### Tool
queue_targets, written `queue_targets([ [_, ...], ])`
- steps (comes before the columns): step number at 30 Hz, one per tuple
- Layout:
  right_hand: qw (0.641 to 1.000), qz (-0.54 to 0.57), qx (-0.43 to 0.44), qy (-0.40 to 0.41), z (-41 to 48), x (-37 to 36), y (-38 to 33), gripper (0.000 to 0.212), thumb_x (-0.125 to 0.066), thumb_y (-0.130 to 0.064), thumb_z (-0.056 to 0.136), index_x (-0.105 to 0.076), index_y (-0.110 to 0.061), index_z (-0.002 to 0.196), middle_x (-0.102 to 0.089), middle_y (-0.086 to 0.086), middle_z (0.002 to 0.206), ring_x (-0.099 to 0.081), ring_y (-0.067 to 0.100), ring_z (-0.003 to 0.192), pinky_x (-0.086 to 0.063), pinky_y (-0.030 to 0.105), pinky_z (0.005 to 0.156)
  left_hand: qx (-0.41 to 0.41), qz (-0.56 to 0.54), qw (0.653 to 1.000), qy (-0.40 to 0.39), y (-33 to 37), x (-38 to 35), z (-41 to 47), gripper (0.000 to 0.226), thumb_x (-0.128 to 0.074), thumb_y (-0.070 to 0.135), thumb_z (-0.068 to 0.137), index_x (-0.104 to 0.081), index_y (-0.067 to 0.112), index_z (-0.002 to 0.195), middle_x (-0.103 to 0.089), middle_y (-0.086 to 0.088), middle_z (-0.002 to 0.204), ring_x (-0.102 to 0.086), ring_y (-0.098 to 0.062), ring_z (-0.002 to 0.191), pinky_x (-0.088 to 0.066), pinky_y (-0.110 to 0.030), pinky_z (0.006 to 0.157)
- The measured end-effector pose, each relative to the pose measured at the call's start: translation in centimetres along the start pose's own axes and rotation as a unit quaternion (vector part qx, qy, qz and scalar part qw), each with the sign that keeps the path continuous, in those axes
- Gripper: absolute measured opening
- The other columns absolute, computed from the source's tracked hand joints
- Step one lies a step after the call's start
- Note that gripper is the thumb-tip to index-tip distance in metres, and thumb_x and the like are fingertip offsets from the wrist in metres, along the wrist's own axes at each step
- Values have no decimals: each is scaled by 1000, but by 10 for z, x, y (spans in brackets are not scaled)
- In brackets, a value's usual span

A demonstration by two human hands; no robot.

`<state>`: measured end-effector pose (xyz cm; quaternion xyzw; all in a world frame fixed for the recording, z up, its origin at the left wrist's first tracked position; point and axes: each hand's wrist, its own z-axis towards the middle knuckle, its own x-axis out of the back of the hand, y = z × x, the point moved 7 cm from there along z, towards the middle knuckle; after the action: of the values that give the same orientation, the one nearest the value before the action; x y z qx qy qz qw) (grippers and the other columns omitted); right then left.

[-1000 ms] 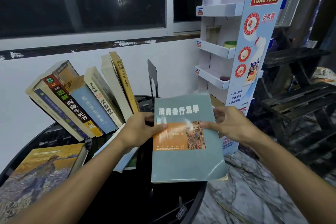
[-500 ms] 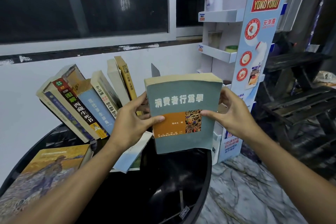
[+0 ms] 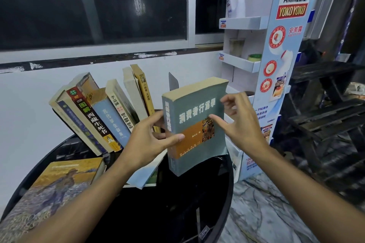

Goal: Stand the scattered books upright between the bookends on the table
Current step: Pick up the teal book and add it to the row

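My left hand [image 3: 150, 140] grips a thick grey-green book [image 3: 195, 116] by its spine, thumb across the front cover. The book is upright and held off the table, spine turned toward me. My right hand [image 3: 241, 124] is in front of the book's right edge with loose, spread fingers, and its thumb touches the cover. Just behind the book stands a dark metal bookend [image 3: 173, 83]. To its left, several books [image 3: 110, 116] lean leftward in a row. A book with a painted cover [image 3: 65, 181] lies flat at the near left. A pale flat book [image 3: 144, 175] lies partly hidden under my left forearm.
The round black table [image 3: 197, 203] ends just right of the held book, with marble floor [image 3: 266, 213] beyond. A tall cardboard display stand [image 3: 284, 65] with shelves stands close on the right. Dark wooden benches [image 3: 325, 114] are further right. A white wall runs behind the books.
The grey-green book rose from lying tilted over the table to upright, then turned its spine toward me. My right hand let go of its right edge and opened.
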<state>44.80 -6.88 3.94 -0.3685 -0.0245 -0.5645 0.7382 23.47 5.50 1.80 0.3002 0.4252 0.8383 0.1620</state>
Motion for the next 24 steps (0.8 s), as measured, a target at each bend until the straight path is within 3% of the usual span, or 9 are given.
queue_targets([
  [2, 999, 31, 7, -44, -3, -11, -19, 49, -78, -44, 83, -56, -20, 119, -50, -8, 112, -53, 4, 103, -52, 23, 86, 5, -15, 999, -31, 1, -2, -5, 64, -84, 26, 79, -60, 29, 139, -69, 15, 118, -63, -19, 105, -62, -31, 82],
  [6, 990, 79, -23, -116, -8, -18, -50, 77, -67, -69, 75, -49, -26, 136, -48, -12, 127, -52, 1, 120, -51, 15, 92, -9, -34, 997, -74, 5, -9, -16, 67, -81, 20, 82, -56, 27, 143, -62, 12, 131, -61, -19, 110, -59, -30, 86],
  [13, 989, 64, -15, -132, -16, -8, -82, 82, -71, -68, 74, -44, -34, 143, -52, -19, 132, -44, -23, 111, -36, -6, 80, -71, 48, 995, -46, 10, -27, -30, 79, -84, 19, 81, -46, 31, 150, -48, 20, 140, -56, -14, 121, -59, -29, 88],
  [19, 998, -25, -19, -47, -14, 4, -89, 53, -75, -59, 81, -60, -25, 118, -68, -10, 107, -63, 1, 90, -55, 20, 72, -99, 70, 993, 4, 16, -35, -35, 82, -84, 30, 80, -42, 41, 149, -44, 23, 146, -53, -9, 130, -59, -29, 90],
  [24, 996, -64, -48, -31, -12, 5, -89, 42, -74, -52, 83, -56, -18, 100, -69, -3, 93, -65, 12, 77, -57, 34, 63, -104, 94, 990, 6, 17, -38, -37, 87, -82, 32, 81, -35, 43, 154, -43, 20, 145, -52, -11, 129, -58, -31, 93],
])
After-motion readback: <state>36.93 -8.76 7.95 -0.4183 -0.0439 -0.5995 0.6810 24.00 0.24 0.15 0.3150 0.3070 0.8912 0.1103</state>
